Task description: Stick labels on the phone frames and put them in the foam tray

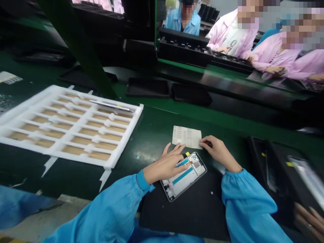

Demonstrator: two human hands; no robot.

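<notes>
A phone frame [182, 184] with blue strips and a yellow tab lies tilted on a black mat [199, 209]. Across its upper left part rests my left hand [168, 165], fingers spread, some reaching to the lower edge of a sheet of small stickers [188, 136]. The pale sheet lies flat just beyond the phone frame. At its right corner, my right hand [215, 150] is closed in a pinch on the sheet's edge. The left palm hides part of the frame's near side.
To the left stands a white foam tray [115, 157] with slots; one thin phone part [111, 105] leans in it. Black trays [148, 87] lie behind. At right, a black tray [263, 162] holds phone parts, near another person's hand [310, 219]. People sit across the line.
</notes>
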